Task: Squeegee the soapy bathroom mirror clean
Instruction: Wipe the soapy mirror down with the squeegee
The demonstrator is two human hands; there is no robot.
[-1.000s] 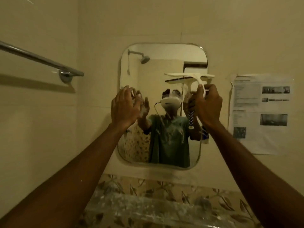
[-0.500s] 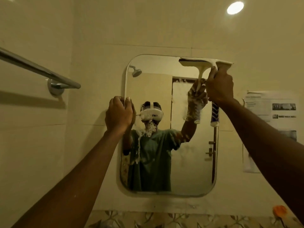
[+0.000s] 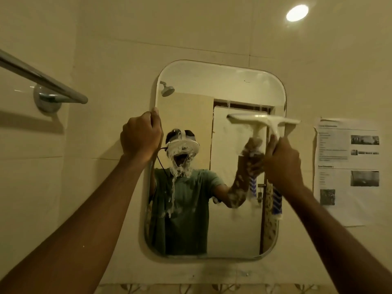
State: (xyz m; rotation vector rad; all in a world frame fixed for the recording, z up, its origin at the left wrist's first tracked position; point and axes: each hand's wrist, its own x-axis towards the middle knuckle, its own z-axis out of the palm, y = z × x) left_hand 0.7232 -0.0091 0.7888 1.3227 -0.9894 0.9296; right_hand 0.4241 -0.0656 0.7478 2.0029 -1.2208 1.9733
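Note:
A rounded rectangular mirror point(image 3: 222, 85) hangs on the tiled wall, with streaks of soap foam running down its middle and lower right. My right hand point(image 3: 283, 161) grips the handle of a white squeegee point(image 3: 263, 120), whose blade lies flat against the glass on the mirror's right side, about a third of the way down. My left hand point(image 3: 141, 135) grips the mirror's left edge at mid-height, with the thumb on the rim. The glass above the blade looks wiped.
A chrome towel bar point(image 3: 42, 81) juts out from the wall at the upper left. A printed paper sheet point(image 3: 347, 172) is stuck to the wall right of the mirror. A round ceiling light point(image 3: 297, 13) glows at the upper right.
The squeegee has come down from the mirror's top right edge, dragged by my right hand. My left hand keeps its grip on the left edge.

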